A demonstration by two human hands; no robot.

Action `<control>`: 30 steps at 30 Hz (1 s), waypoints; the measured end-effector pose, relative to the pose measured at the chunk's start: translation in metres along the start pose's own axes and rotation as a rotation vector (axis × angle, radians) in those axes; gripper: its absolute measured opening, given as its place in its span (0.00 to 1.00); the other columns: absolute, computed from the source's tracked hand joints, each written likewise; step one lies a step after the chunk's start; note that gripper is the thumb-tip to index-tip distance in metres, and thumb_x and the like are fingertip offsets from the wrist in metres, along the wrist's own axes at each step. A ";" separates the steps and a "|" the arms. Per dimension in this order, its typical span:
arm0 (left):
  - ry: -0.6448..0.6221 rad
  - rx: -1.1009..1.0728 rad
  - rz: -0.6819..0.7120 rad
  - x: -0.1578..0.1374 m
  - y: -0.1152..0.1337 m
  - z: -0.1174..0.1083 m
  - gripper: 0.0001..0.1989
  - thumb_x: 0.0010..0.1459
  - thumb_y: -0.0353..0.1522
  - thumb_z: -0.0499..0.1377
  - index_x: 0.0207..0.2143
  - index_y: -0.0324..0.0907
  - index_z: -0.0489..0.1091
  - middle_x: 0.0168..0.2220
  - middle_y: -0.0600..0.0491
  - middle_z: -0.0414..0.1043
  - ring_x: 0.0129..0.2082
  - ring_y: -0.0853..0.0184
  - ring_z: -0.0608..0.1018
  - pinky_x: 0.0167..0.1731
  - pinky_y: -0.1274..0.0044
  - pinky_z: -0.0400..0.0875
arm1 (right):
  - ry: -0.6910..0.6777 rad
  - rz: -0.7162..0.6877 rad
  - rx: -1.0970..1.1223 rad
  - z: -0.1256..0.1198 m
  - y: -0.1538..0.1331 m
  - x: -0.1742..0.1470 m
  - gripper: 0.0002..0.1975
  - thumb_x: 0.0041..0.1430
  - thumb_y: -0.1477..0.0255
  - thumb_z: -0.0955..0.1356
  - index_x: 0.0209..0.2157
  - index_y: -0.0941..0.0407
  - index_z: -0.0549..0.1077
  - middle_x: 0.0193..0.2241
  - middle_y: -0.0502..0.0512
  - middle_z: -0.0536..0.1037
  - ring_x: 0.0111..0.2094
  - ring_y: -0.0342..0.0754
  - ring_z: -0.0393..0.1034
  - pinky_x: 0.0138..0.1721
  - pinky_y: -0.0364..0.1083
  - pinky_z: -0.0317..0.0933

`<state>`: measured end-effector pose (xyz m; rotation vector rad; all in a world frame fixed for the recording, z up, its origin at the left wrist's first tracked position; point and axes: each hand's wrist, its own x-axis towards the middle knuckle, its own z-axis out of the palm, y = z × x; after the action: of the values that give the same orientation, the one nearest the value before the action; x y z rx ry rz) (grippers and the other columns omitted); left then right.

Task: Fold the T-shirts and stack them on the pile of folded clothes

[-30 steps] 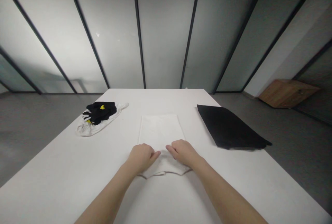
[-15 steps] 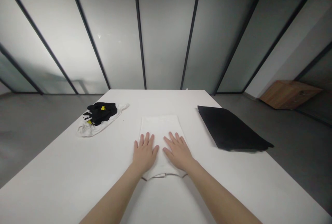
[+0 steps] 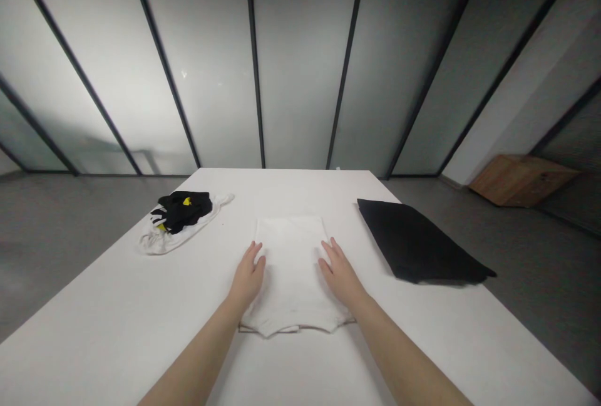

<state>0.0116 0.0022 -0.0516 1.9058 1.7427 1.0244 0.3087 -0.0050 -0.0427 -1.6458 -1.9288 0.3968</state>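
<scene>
A folded white garment (image 3: 293, 274) lies flat on the white table in front of me, its neckline-like curved edge nearest me. My left hand (image 3: 248, 274) is at the garment's left side, turned thumb up, with the thumb apart from the fingers. My right hand (image 3: 342, 271) is at the right side, palm facing inward, fingers spread. Neither hand grips anything. Whether the fingers touch the cloth's side edges I cannot tell.
On the left of the white table (image 3: 141, 312) sits a bunched black cloth (image 3: 185, 210) with yellow and white parts, on a crumpled white cloth (image 3: 173, 244). A flat black sheet-like thing (image 3: 417, 240) overhangs the right edge. A wooden cabinet (image 3: 521, 180) stands beyond.
My hands have moved apart, from lying flat on top of the garment to its left and right sides. The garment's near end looks wider now. The view has tilted up slightly.
</scene>
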 end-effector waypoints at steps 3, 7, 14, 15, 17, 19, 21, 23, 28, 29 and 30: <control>-0.025 0.065 0.038 -0.001 0.004 -0.001 0.23 0.71 0.35 0.52 0.63 0.39 0.71 0.71 0.39 0.62 0.71 0.54 0.66 0.71 0.58 0.59 | -0.012 -0.039 -0.007 0.002 -0.002 -0.001 0.27 0.71 0.68 0.62 0.68 0.61 0.67 0.75 0.68 0.52 0.75 0.56 0.50 0.74 0.56 0.47; -0.047 0.175 0.092 -0.002 0.007 -0.001 0.22 0.70 0.31 0.50 0.61 0.35 0.73 0.71 0.37 0.61 0.70 0.54 0.68 0.71 0.59 0.60 | 0.002 -0.021 -0.025 0.001 -0.004 0.000 0.25 0.69 0.73 0.62 0.65 0.59 0.72 0.73 0.66 0.58 0.73 0.58 0.54 0.73 0.57 0.49; -0.090 0.474 0.108 -0.001 0.011 -0.010 0.23 0.71 0.27 0.48 0.63 0.36 0.71 0.69 0.38 0.65 0.68 0.55 0.70 0.68 0.61 0.64 | -0.020 0.142 -0.197 -0.022 -0.017 -0.001 0.23 0.72 0.75 0.62 0.64 0.57 0.74 0.58 0.65 0.75 0.57 0.55 0.74 0.59 0.48 0.63; -0.097 0.527 0.107 -0.002 0.013 -0.011 0.23 0.71 0.27 0.48 0.63 0.36 0.71 0.69 0.38 0.66 0.68 0.54 0.70 0.68 0.61 0.64 | -0.041 0.166 -0.234 -0.025 -0.019 -0.002 0.21 0.73 0.74 0.61 0.63 0.55 0.74 0.56 0.64 0.76 0.53 0.54 0.76 0.55 0.47 0.65; -0.111 0.619 0.094 -0.005 0.016 -0.014 0.24 0.71 0.26 0.47 0.65 0.35 0.69 0.68 0.38 0.67 0.68 0.52 0.70 0.67 0.61 0.65 | -0.074 0.221 -0.300 -0.032 -0.023 -0.004 0.20 0.75 0.72 0.60 0.61 0.52 0.75 0.54 0.61 0.76 0.47 0.52 0.78 0.47 0.46 0.65; -0.122 0.688 0.084 -0.006 0.018 -0.017 0.25 0.70 0.25 0.47 0.65 0.35 0.69 0.67 0.38 0.69 0.67 0.50 0.71 0.66 0.60 0.66 | -0.094 0.272 -0.344 -0.037 -0.024 -0.005 0.20 0.76 0.73 0.59 0.60 0.51 0.75 0.53 0.60 0.76 0.44 0.50 0.78 0.43 0.45 0.64; -0.111 0.731 0.081 -0.006 0.020 -0.020 0.26 0.68 0.23 0.47 0.65 0.35 0.69 0.66 0.38 0.70 0.67 0.49 0.71 0.65 0.60 0.66 | -0.092 0.299 -0.363 -0.040 -0.022 -0.004 0.21 0.76 0.75 0.57 0.60 0.51 0.74 0.52 0.60 0.77 0.43 0.50 0.78 0.42 0.46 0.64; -0.074 0.737 0.099 -0.006 0.022 -0.021 0.27 0.67 0.21 0.46 0.65 0.34 0.70 0.67 0.38 0.69 0.68 0.49 0.69 0.66 0.59 0.65 | -0.052 0.277 -0.360 -0.043 -0.022 -0.002 0.22 0.74 0.76 0.57 0.59 0.52 0.75 0.52 0.61 0.77 0.44 0.52 0.77 0.44 0.47 0.65; -0.082 0.577 0.358 -0.013 0.042 -0.018 0.25 0.73 0.31 0.47 0.69 0.40 0.66 0.73 0.43 0.58 0.74 0.52 0.59 0.71 0.56 0.57 | -0.031 -0.123 -0.274 -0.034 -0.037 -0.006 0.23 0.73 0.74 0.59 0.63 0.53 0.74 0.62 0.62 0.73 0.63 0.55 0.67 0.65 0.52 0.57; -0.121 0.555 0.405 -0.016 0.046 -0.016 0.25 0.74 0.34 0.48 0.70 0.42 0.64 0.75 0.44 0.56 0.75 0.52 0.57 0.71 0.54 0.56 | -0.082 -0.193 -0.261 -0.030 -0.042 -0.009 0.23 0.73 0.71 0.61 0.65 0.52 0.73 0.67 0.61 0.70 0.67 0.57 0.62 0.68 0.54 0.53; -0.169 0.547 0.429 -0.020 0.051 -0.015 0.26 0.74 0.38 0.49 0.71 0.45 0.62 0.75 0.45 0.54 0.75 0.50 0.55 0.71 0.52 0.55 | -0.142 -0.229 -0.256 -0.026 -0.046 -0.012 0.23 0.74 0.68 0.62 0.67 0.51 0.71 0.70 0.60 0.65 0.71 0.59 0.56 0.70 0.57 0.50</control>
<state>0.0369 -0.0286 -0.0117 2.7014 1.6675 0.5046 0.2881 -0.0295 0.0007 -1.5604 -2.3261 0.1856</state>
